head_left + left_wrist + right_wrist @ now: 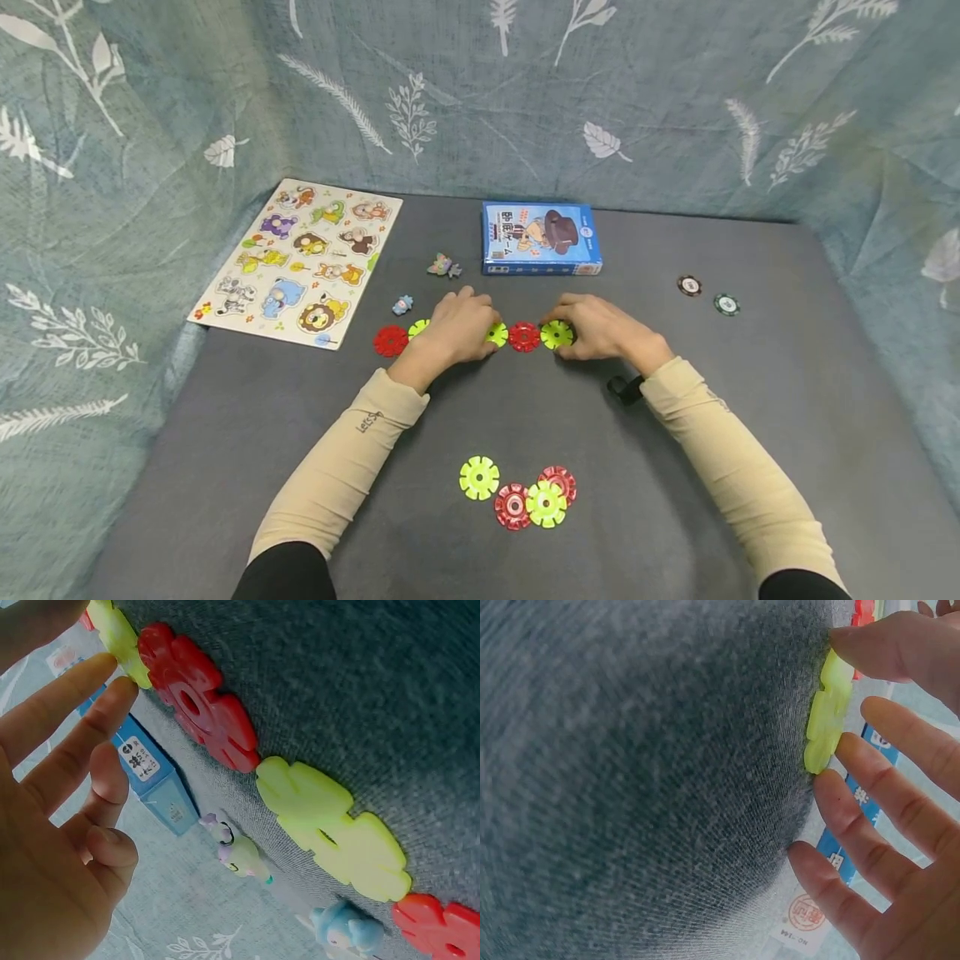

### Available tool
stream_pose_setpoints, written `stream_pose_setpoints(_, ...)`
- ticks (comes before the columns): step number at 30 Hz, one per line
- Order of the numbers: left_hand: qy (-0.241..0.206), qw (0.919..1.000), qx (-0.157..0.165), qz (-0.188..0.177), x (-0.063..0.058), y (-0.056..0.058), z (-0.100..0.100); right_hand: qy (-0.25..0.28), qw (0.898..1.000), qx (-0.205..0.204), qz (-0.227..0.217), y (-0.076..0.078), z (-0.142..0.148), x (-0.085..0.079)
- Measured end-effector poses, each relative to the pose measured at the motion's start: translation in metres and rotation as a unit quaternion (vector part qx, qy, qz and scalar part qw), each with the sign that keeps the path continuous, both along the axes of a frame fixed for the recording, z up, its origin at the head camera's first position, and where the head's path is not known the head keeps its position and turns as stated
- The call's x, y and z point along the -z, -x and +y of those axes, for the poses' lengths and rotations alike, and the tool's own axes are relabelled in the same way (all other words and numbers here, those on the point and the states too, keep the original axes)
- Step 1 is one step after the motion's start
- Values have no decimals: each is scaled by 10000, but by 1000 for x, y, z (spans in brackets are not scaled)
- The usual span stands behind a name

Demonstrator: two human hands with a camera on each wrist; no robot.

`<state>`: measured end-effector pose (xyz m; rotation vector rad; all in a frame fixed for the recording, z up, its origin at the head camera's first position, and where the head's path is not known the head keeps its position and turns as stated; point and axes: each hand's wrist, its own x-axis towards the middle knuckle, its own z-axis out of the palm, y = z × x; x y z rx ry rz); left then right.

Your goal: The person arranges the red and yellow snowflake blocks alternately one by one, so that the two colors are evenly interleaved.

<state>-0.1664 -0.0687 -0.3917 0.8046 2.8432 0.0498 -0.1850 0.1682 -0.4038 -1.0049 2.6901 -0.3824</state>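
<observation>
A row of slotted plastic building discs, red and yellow-green by turns, runs across the table. My left hand (463, 327) pinches a yellow-green disc (497, 335) in the row, thumb on the near edge and fingertips on the far one. Its palm hides a red disc (196, 697), which shows in the left wrist view. At the row's right end, my right hand (600, 327) holds another yellow-green disc (557, 335) between thumb and fingers. One red disc (524, 337) lies between the two hands. The left end is a red disc (391, 341) beside a yellow-green one (334, 829).
Nearer me lie loose discs (479, 477), red and yellow-green, some overlapping. A blue game box (540, 238) stands behind the hands. An animal puzzle board (292, 262) is at left, with small figurines (402, 305) beside it. Two poker chips (726, 304) lie at right.
</observation>
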Motion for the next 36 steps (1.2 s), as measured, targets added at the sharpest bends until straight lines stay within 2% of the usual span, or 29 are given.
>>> stream_pose_setpoints(3, 16, 10000, 2, 89, -1, 1, 2, 88, 9999, 21, 88, -1, 1, -1)
stream_pose_setpoints(7, 47, 9999, -28, 143, -5, 4, 5, 299, 9987, -63, 416, -3, 4, -3)
stream_pose_setpoints(13, 77, 9999, -114, -84, -7, 6, 7, 458, 9938, -474, 890, -20, 9, -5)
stream_pose_setpoints(17, 68, 9997, -115, -216, -6, 5, 7, 588, 9907, -789, 938, -40, 12, -3)
stream_pose_setpoints(22, 37, 9996, -109, -264, -4, 4, 6, 725, 9827, -1386, 989, -71, 5, -3)
stream_pose_setpoints(30, -4, 9993, -161, -339, -6, 1, 5, 1011, 9516, -2724, 999, -122, -29, 5)
stream_pose_setpoints(36, -23, 9992, -159, -363, -5, -1, 5, 461, 9366, -3267, 1179, -150, -45, 4)
